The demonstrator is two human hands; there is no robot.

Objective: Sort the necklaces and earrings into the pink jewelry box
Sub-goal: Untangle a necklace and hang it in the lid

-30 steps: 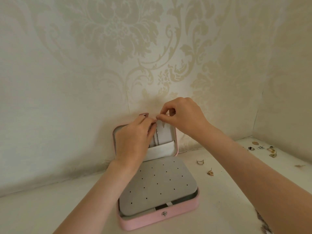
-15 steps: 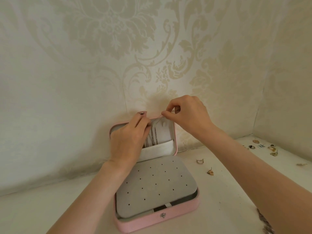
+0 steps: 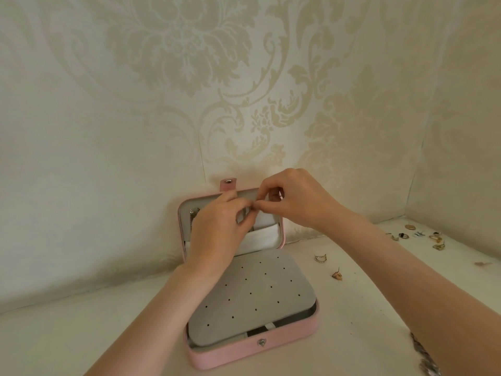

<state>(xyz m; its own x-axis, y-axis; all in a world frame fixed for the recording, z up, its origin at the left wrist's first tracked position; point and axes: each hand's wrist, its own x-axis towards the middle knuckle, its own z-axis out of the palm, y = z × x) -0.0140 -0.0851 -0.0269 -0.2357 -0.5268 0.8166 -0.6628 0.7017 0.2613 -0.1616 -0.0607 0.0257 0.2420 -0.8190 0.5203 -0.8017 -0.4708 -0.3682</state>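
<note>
The pink jewelry box sits open at lower centre, lid upright against the wall. Left hand and right hand meet fingertip to fingertip at the lid's top, apparently pinching something tiny, can't make it out. Loose earrings lie right of the box, nearer the right hand.

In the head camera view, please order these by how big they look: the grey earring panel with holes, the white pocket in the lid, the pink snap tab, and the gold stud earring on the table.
Largest to smallest:
1. grey earring panel, though it is nearest the camera
2. white pocket, partly hidden by the left hand
3. pink snap tab
4. gold stud earring
</note>
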